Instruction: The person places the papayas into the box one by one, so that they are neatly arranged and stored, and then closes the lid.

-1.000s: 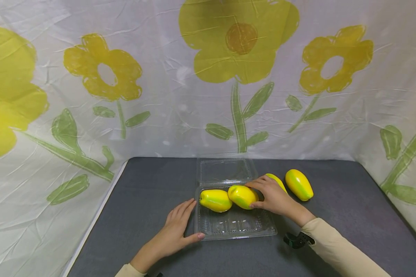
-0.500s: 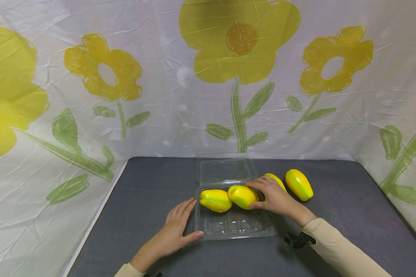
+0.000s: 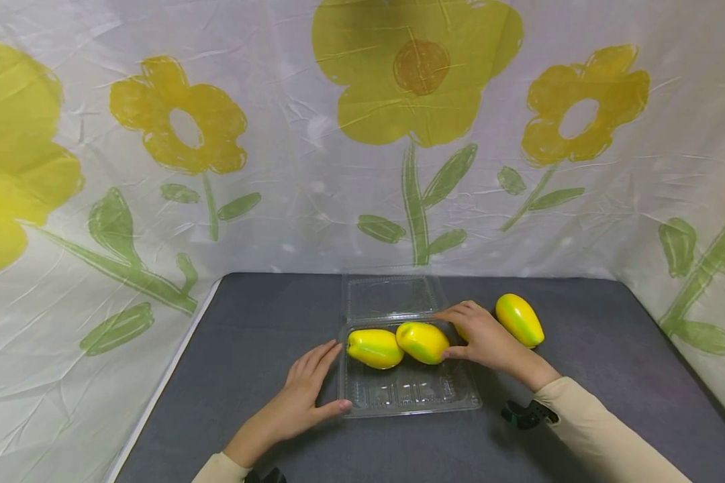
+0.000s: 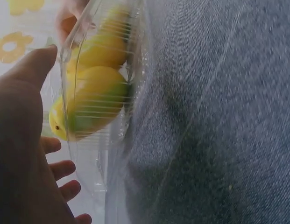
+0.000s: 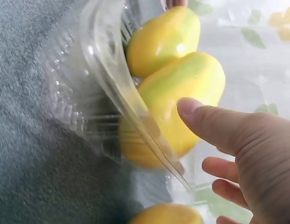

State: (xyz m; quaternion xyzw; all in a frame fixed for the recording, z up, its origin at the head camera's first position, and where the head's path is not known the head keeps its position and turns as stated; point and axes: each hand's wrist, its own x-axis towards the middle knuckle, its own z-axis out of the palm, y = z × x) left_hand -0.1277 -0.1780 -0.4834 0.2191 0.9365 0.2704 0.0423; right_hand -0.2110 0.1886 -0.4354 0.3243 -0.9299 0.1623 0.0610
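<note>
Two glossy yellow-green papaya-like fruits lie side by side in the back half of a clear plastic clamshell box (image 3: 407, 401): the left fruit (image 3: 373, 349) and the right fruit (image 3: 421, 343). My left hand (image 3: 302, 394) is at the box's left side, thumb and fingers spread, holding nothing. Beside the right fruit is my right hand (image 3: 486, 341), its fingers apart. In the right wrist view the thumb (image 5: 215, 123) overlaps the right fruit (image 5: 175, 109); whether it touches cannot be told. A third fruit (image 5: 168, 215) is mostly hidden behind the right hand in the head view.
Another yellow-green fruit (image 3: 519, 320) lies on the dark grey table (image 3: 266, 315), right of the box. The box's lid (image 3: 393, 298) is folded back toward the flower-printed curtain (image 3: 302, 201), which rises behind the table.
My right hand has drawn slightly right, away from the right fruit, and now covers most of the third fruit. The two fruits in the box lie as before; the left hand has barely shifted.
</note>
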